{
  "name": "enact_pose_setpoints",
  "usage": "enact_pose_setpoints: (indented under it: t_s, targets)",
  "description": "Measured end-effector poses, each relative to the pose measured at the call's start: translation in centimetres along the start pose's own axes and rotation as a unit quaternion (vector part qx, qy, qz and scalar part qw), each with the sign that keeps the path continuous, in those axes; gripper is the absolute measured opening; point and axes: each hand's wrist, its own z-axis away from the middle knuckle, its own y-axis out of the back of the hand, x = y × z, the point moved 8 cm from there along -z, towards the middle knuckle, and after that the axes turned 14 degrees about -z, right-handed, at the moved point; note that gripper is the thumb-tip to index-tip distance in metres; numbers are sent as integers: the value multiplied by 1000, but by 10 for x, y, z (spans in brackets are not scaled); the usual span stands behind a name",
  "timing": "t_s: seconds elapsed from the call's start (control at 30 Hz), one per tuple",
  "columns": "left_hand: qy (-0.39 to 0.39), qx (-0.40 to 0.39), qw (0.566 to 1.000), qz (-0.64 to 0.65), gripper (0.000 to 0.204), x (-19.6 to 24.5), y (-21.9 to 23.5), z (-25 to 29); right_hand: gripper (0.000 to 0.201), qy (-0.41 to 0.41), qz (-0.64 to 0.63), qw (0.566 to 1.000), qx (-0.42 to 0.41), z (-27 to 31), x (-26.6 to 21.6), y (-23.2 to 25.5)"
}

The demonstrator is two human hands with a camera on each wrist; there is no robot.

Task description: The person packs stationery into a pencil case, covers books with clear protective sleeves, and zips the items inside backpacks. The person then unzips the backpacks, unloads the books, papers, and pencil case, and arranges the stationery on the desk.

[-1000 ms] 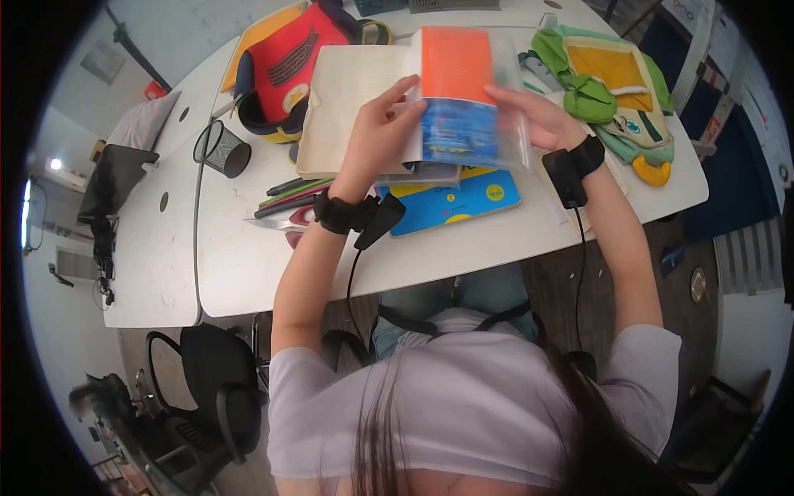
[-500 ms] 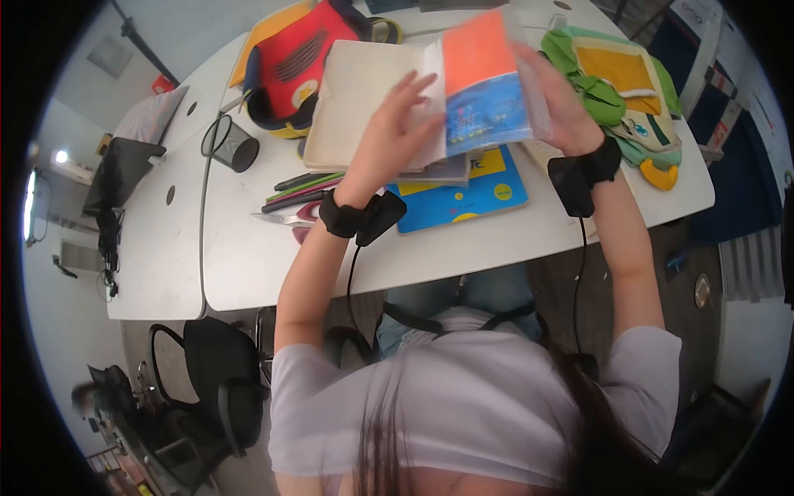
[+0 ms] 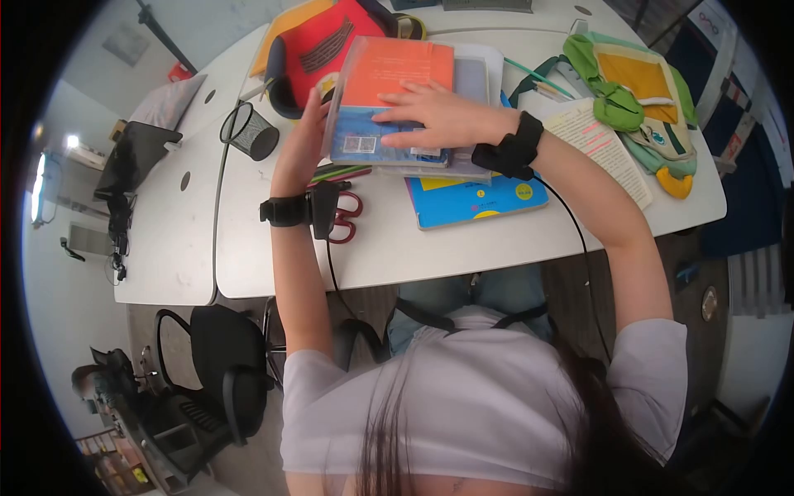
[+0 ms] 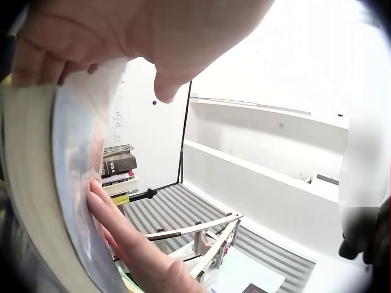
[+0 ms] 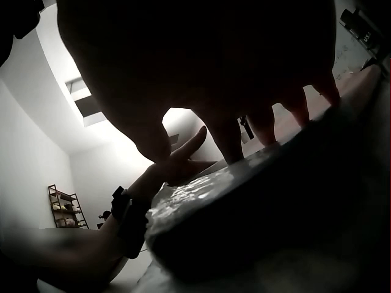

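Observation:
A book with an orange and blue cover (image 3: 397,66) in a clear plastic jacket lies closed on top of a stack of books. My right hand (image 3: 451,116) rests on this cover, palm down, its fingers spread across the blue half. In the right wrist view, its fingertips (image 5: 266,143) meet the shiny plastic. My left hand (image 3: 298,153) stands upright along the book's left edge. From the left wrist, the left hand (image 4: 140,30) shows with its fingers by the page block (image 4: 30,152) and its thumb sticking out apart.
A blue and yellow booklet (image 3: 471,207) juts out below the stack. Red-handled scissors (image 3: 347,219) and several pens lie by the left wrist. A mesh pen cup (image 3: 252,136) and a red bag (image 3: 322,50) stand left; a highlighted page (image 3: 600,140) and a green backpack (image 3: 633,99) lie right.
The book has moved left, and its cover now lies closed and flat. My right hand has gone from the book's right edge onto its cover; the left has shifted left to its outer edge.

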Motion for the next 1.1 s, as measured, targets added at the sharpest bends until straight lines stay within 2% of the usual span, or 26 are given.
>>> enact_pose_setpoints:
  t_s: [0.03,0.1,0.13,0.2,0.23,0.3,0.33,0.4,0.43,0.5,0.63,0.7,0.83,0.9,0.93,1.0,1.03,1.07,1.1]
  targets:
    - [1,-1,1000,4,56,-1,-1,1,51,-2,1,1000,-3,0,7,-1]
    - [-18,7,989,-146,51,4,-4,3,54,61,-163,984,31,3,17,10]
    - [-18,6,989,-143,51,2,-3,-1,54,59,-162,985,29,7,18,12]
    - [31,39,986,-159,49,-10,8,-12,50,1,-297,951,90,18,32,25]
    - [31,37,987,-156,49,-12,6,-13,50,-2,-295,951,89,23,38,25]
    - [10,20,1000,4,47,-13,-1,-13,41,-85,-305,937,151,33,65,29]
    - [10,19,1000,4,47,-9,-5,-12,41,-86,-304,936,151,37,63,31]
    - [40,19,999,9,47,-3,-13,-8,47,-147,-392,892,173,47,69,31]
    - [41,19,999,8,47,-3,-15,-7,47,-147,-393,891,173,47,68,30]
    - [35,21,999,-28,45,-2,-16,-8,53,-115,-520,826,187,46,64,28]
    - [42,5,999,-30,41,-7,-6,-16,54,-133,-529,819,179,48,76,21]
    - [6,-12,999,-45,41,3,-9,-12,53,-115,-568,798,167,50,77,19]
    - [-37,-15,998,-54,40,17,-18,-3,53,-113,-562,805,151,50,73,28]
    - [-132,-23,991,-16,39,39,-29,7,54,-83,-515,838,162,52,47,48]
    - [-132,-23,991,-17,39,45,-33,10,54,-83,-515,838,162,52,35,54]
    - [-247,-1,964,-98,39,80,-44,27,54,-46,-504,836,211,52,10,77]
    - [-285,57,946,-146,38,95,-49,38,54,-48,-506,835,209,49,2,83]
    - [-283,58,946,-146,38,102,-60,44,62,-27,-556,803,212,46,-6,91]
    - [-323,81,922,-197,38,115,-72,54,70,-6,-603,768,214,43,-13,99]
